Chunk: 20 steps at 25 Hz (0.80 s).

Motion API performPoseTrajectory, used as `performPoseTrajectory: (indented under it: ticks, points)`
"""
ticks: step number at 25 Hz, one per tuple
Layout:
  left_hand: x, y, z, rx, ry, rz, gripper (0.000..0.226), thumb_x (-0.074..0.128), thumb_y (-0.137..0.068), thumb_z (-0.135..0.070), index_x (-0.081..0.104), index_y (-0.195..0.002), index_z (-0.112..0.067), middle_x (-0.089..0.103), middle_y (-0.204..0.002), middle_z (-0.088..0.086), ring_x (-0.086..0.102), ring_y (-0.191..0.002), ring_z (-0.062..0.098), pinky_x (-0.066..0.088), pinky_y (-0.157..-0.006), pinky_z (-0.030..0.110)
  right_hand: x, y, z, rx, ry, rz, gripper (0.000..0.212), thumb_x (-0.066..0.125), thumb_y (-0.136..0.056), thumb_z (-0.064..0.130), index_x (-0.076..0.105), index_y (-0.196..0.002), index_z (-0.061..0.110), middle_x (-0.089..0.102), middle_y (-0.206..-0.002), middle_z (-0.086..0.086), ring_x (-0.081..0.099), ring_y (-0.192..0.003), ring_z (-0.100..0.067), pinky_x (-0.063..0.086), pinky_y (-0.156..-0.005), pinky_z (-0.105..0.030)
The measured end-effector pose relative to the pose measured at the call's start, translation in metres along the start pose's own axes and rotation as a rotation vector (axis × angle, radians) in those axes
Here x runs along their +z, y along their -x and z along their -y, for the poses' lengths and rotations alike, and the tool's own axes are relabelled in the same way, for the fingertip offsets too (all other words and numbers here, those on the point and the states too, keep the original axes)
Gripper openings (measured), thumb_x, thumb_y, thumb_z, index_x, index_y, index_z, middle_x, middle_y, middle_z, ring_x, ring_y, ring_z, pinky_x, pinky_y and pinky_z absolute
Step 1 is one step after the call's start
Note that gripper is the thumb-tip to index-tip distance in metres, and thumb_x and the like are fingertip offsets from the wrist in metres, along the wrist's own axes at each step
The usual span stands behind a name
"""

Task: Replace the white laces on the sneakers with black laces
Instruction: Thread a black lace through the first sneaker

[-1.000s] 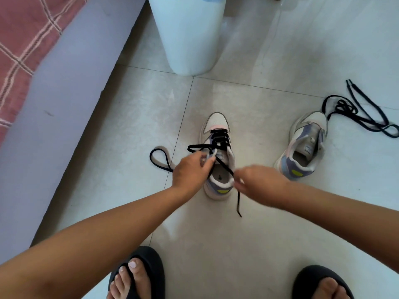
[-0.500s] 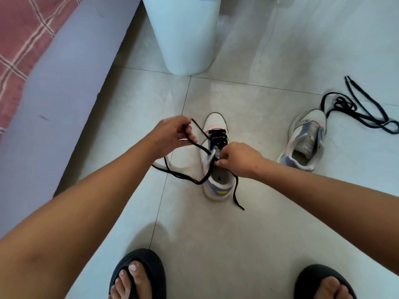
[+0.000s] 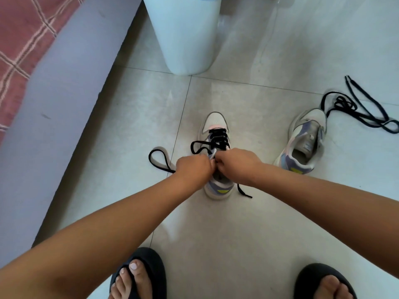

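Note:
A white and lilac sneaker [image 3: 214,123] stands on the floor tiles in the middle, toe away from me, with a black lace [image 3: 217,137] crossed through its front eyelets. My left hand [image 3: 193,168] and my right hand [image 3: 237,165] meet over its tongue, fingers curled; each seems to pinch the lace at the upper eyelets. One slack lace loop [image 3: 158,159] lies on the floor to the left, and an end [image 3: 244,192] trails out to the right by the heel. A second sneaker [image 3: 304,143] without a lace lies at the right. Beyond it sits a loose black lace [image 3: 358,111].
A pale blue bin [image 3: 185,35] stands on the floor beyond the sneakers. A lilac bed edge [image 3: 54,100] with a red checked cover runs along the left. My feet in black sandals [image 3: 142,275] are at the bottom.
My left hand came back down from its raised pull at the left to the sneaker's tongue. The lace loop dropped to the floor. My right hand stayed at the eyelets.

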<state>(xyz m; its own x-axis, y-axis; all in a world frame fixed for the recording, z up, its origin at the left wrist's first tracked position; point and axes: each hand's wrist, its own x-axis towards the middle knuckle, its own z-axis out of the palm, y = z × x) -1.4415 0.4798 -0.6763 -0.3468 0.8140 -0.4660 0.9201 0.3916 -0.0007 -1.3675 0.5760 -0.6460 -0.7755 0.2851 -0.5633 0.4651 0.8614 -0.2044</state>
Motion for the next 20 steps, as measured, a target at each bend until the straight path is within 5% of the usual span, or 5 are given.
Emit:
performPoseTrajectory:
  ticks: [3,8,10,14,20]
  points:
    - [-0.002,-0.008,-0.002,0.003,-0.101,0.090,0.034,0.039,-0.093,0.001,0.052,-0.121,-0.012,0.056,-0.117,0.005,0.060,-0.103,0.026,0.037,-0.063,0.030,-0.012,0.024,-0.006,-0.131,0.161,0.101,0.025,0.037,-0.097,0.023,0.056,-0.113,0.017,0.062,-0.108,-0.008,0.055,-0.090,-0.026,0.034,-0.066,-0.028]
    - [0.006,-0.003,0.000,0.020,-0.105,0.046,0.032,0.039,-0.091,0.005,0.052,-0.117,-0.009,0.055,-0.114,0.007,0.060,-0.099,0.029,0.032,-0.055,0.027,0.004,0.097,-0.012,-0.226,0.231,0.819,0.024,0.050,-0.093,0.026,0.065,-0.105,0.011,0.064,-0.105,-0.009,0.058,-0.096,-0.026,0.037,-0.072,-0.027]
    - [0.007,-0.003,0.000,0.046,-0.136,0.036,0.031,0.039,-0.093,0.005,0.050,-0.118,-0.009,0.054,-0.112,0.008,0.060,-0.097,0.029,0.031,-0.052,0.027,0.007,0.090,-0.008,-0.129,0.097,0.677,0.030,0.049,-0.094,0.035,0.064,-0.106,0.011,0.064,-0.105,-0.010,0.058,-0.096,-0.027,0.038,-0.072,-0.028]
    - [0.004,-0.003,0.002,0.059,-0.136,0.046,0.026,0.034,-0.099,-0.008,0.044,-0.123,-0.010,0.052,-0.114,0.010,0.059,-0.099,0.031,0.036,-0.062,0.031,0.000,0.034,0.000,0.053,-0.042,-0.026,0.029,0.040,-0.097,0.036,0.057,-0.101,0.012,0.063,-0.103,-0.010,0.059,-0.096,-0.030,0.036,-0.066,-0.030]
    - [0.002,-0.002,0.005,0.059,-0.102,0.072,0.025,0.036,-0.098,-0.009,0.045,-0.122,-0.011,0.052,-0.112,0.010,0.058,-0.095,0.029,0.037,-0.063,0.031,-0.006,0.004,0.004,0.077,-0.130,-0.048,0.016,0.047,-0.092,0.023,0.053,-0.081,0.014,0.059,-0.086,-0.008,0.052,-0.077,-0.026,0.027,-0.050,-0.027]
